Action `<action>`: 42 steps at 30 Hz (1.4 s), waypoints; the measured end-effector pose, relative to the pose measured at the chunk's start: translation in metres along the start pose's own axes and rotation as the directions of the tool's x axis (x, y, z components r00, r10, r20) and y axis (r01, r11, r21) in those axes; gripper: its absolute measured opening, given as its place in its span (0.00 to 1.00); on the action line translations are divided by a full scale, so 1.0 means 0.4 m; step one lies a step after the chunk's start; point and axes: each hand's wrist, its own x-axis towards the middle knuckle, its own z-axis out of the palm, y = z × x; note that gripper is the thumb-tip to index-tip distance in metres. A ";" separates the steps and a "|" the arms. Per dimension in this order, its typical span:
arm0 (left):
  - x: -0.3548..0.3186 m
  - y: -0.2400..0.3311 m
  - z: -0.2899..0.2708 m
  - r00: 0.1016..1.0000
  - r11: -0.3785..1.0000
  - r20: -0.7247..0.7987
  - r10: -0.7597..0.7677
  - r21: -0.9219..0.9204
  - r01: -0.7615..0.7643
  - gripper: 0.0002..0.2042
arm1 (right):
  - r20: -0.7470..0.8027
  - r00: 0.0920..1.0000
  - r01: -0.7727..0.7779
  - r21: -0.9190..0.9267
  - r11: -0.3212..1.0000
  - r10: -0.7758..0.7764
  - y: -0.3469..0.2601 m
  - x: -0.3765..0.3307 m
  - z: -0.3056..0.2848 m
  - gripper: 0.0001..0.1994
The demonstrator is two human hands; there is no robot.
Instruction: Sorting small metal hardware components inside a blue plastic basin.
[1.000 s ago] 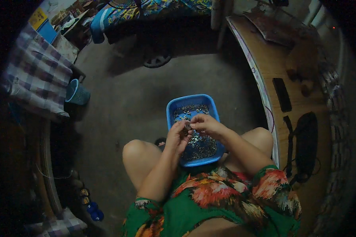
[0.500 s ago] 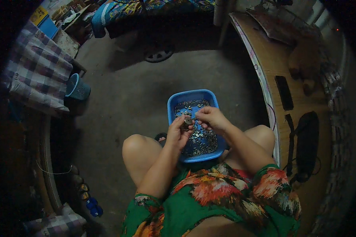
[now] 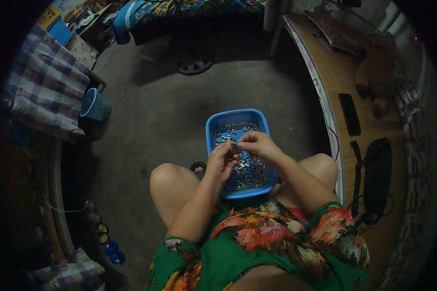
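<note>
A blue plastic basket (image 3: 212, 127) sits between my knees, with many small shiny metal cylinders (image 3: 245, 167) spread over its bottom. Above it, my left hand (image 3: 221, 162) is closed round a small round metal part (image 3: 234, 148), dark and dull in this light. My right hand (image 3: 259, 145) is pinched at that part's right side, its fingertips meeting the part. Whatever the right fingertips hold is too small to make out. Both forearms rest near my thighs.
On the right runs a wooden bench (image 3: 342, 72) with a dark phone-like slab (image 3: 349, 114) and a black bag (image 3: 377, 179). A light-blue bin (image 3: 96, 106) stands at left by a checked cloth (image 3: 48, 82). Blue shoes (image 3: 114, 252) lie lower left.
My right hand has come slightly left and its fingertips now reach the metal part. The left hand has tilted the part, so its bright face shows less.
</note>
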 end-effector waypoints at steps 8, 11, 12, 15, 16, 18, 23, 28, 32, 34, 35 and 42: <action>0.007 -0.004 -0.004 1.000 0.999 -0.001 -0.027 -0.047 0.027 0.10 | -0.100 0.995 0.009 -0.039 0.999 -0.013 0.010 0.005 0.025 0.06; 0.009 -0.001 -0.007 0.998 0.997 -0.030 -0.053 -0.048 0.052 0.10 | -0.093 0.992 0.083 -0.048 0.995 -0.087 0.004 0.006 0.035 0.08; 0.011 0.000 -0.005 0.999 0.998 -0.023 -0.047 -0.046 0.046 0.10 | -0.093 0.992 0.083 -0.061 0.995 -0.088 -0.003 0.002 0.035 0.07; 0.003 -0.001 0.005 0.999 0.996 -0.014 -0.036 -0.079 0.034 0.10 | -0.064 0.983 0.171 -0.051 0.984 -0.175 0.022 0.012 0.026 0.07; 0.006 -0.004 -0.005 0.999 0.995 -0.003 -0.046 -0.092 0.046 0.10 | -0.056 0.981 0.187 -0.005 0.982 -0.187 0.029 0.013 0.029 0.08; 0.000 -0.006 -0.006 0.999 0.995 0.002 -0.041 -0.093 0.041 0.09 | -0.044 0.983 0.180 -0.001 0.984 -0.180 0.020 0.007 0.036 0.05; -0.003 -0.008 -0.014 0.998 0.992 0.022 -0.061 -0.107 0.063 0.08 | -0.017 0.971 0.237 -0.074 0.969 -0.239 0.022 0.006 0.035 0.04; -0.007 -0.003 -0.010 0.997 0.988 0.074 -0.016 -0.153 0.027 0.10 | -0.133 0.907 0.358 -0.252 0.899 -0.399 0.015 -0.015 0.060 0.06; -0.011 0.011 0.015 0.998 0.994 0.055 -0.005 -0.109 0.011 0.09 | -0.136 0.841 0.403 -0.491 0.773 -0.524 0.029 -0.014 0.054 0.09; -0.017 0.010 0.012 0.999 0.998 0.015 0.046 0.036 -0.046 0.08 | -0.120 0.842 0.379 -0.563 0.734 -0.526 0.006 -0.028 0.065 0.09; -0.020 0.008 0.010 0.999 0.999 0.007 0.034 0.011 -0.034 0.08 | -0.121 0.827 0.386 -0.587 0.711 -0.549 0.009 -0.024 0.069 0.10; -0.006 -0.001 -0.003 0.999 1.000 0.044 -0.012 -0.008 0.012 0.08 | -0.143 0.814 0.373 -0.613 0.696 -0.563 0.023 -0.011 0.063 0.11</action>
